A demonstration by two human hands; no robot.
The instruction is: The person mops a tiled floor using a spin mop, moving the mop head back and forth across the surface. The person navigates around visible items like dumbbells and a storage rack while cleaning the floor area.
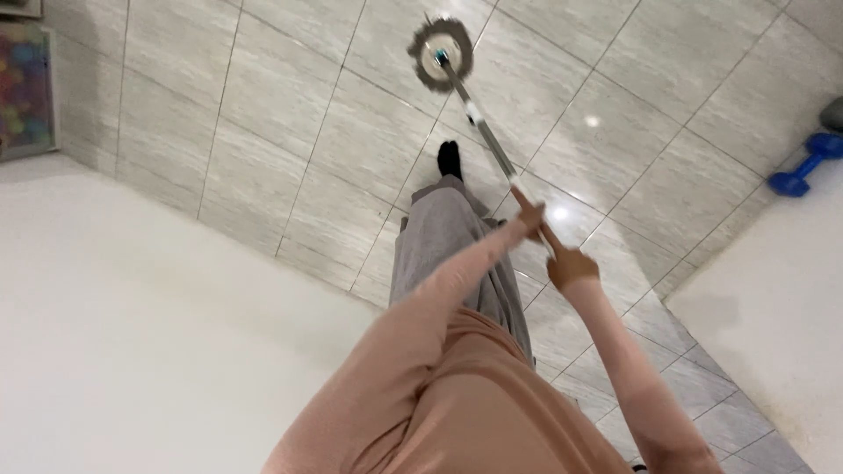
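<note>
Gripping a slim metal mop (479,118), round head on glossy tiles (290,123).

You have one mop (474,110) in the frame, with one round head at the top centre and one long handle running down toward the middle. You have two hands on that handle: one left hand (528,217) higher up and one right hand (571,266) just below it. You show one dark-socked foot (450,160) near the centre. One blue dumbbell (805,165) lies at the right edge. One colourful mat (24,88) sits at the upper left.
</note>
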